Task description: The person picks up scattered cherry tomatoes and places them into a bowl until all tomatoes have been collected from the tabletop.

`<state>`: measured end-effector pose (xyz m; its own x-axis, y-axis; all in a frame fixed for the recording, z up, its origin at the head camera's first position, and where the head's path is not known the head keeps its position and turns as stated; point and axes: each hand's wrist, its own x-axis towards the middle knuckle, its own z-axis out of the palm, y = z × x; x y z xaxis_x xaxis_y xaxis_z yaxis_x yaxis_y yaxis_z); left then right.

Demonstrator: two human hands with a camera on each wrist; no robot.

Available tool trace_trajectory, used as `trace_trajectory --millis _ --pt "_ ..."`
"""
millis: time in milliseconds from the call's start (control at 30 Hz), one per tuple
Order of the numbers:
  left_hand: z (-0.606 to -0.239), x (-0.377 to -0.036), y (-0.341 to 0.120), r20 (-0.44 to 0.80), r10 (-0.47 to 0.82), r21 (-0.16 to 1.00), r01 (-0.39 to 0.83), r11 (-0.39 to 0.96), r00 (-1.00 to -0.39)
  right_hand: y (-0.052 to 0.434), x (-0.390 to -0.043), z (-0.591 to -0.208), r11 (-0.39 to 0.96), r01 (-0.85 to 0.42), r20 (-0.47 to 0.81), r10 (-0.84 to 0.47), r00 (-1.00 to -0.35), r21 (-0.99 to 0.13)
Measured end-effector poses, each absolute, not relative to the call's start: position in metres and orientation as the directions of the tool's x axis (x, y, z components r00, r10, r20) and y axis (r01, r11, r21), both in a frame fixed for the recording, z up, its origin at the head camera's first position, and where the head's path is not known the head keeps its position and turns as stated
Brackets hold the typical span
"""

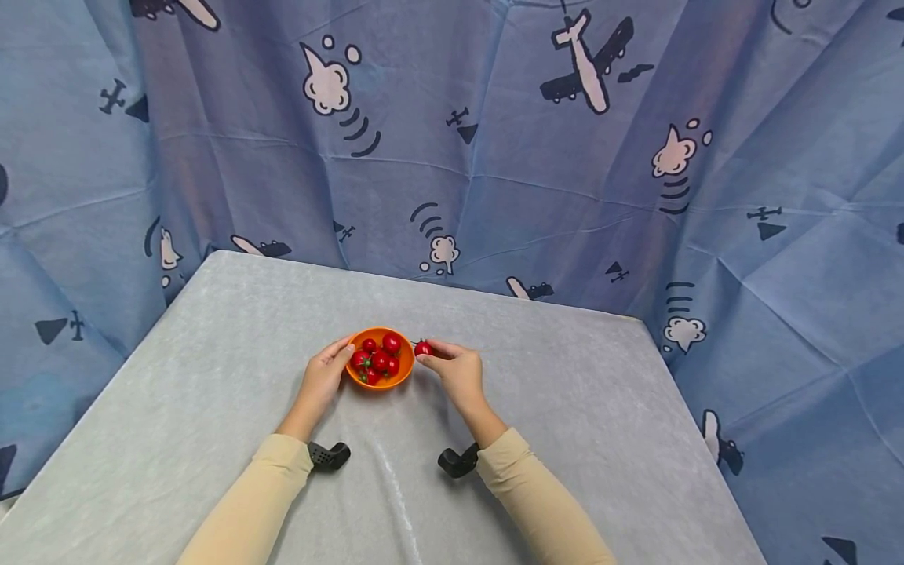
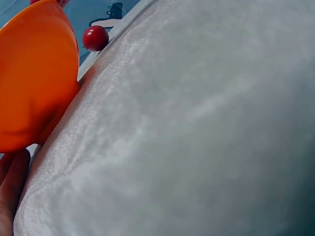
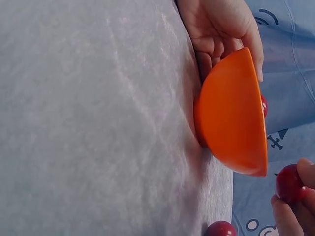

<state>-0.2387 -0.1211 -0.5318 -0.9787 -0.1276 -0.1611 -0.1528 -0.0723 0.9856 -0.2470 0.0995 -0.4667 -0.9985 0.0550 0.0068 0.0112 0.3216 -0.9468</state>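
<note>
An orange bowl (image 1: pixel 380 384) stands on the table, holding several red cherry tomatoes (image 1: pixel 380 361), some with green stems. My left hand (image 1: pixel 325 380) grips its left side, thumb over the rim and fingers against the outer wall. Just off the opposite rim, my right hand (image 1: pixel 457 375) pinches a single cherry tomato (image 3: pixel 290 184) between thumb and fingers, at about rim height. A second loose tomato (image 3: pixel 221 229) lies on the table below that hand; it also shows in the left wrist view, while the right hand hides it in the head view.
A pale grey cloth covers the table (image 1: pixel 565 408). Blue curtains (image 1: pixel 424 157) with airplane prints hang close behind it and along the sides. Each wrist wears a black camera mount (image 1: pixel 329 455), and both sleeves are cream.
</note>
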Motion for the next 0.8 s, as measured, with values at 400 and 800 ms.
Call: trace_trajectory --millis 400,800 --pt "-0.528 -0.237 -0.121 -0.149 -0.125 0.987 -0.141 -0.075 -0.981 0.088 -0.248 -0.466 0.284 0.017 -0.014 0.011 -1.0 -0.959" --pt "-0.528 -0.235 -0.12 -0.133 -0.142 0.99 -0.126 -0.055 -0.981 0.08 -0.248 -0.469 0.273 0.016 -0.016 0.002 -1.0 -0.962"
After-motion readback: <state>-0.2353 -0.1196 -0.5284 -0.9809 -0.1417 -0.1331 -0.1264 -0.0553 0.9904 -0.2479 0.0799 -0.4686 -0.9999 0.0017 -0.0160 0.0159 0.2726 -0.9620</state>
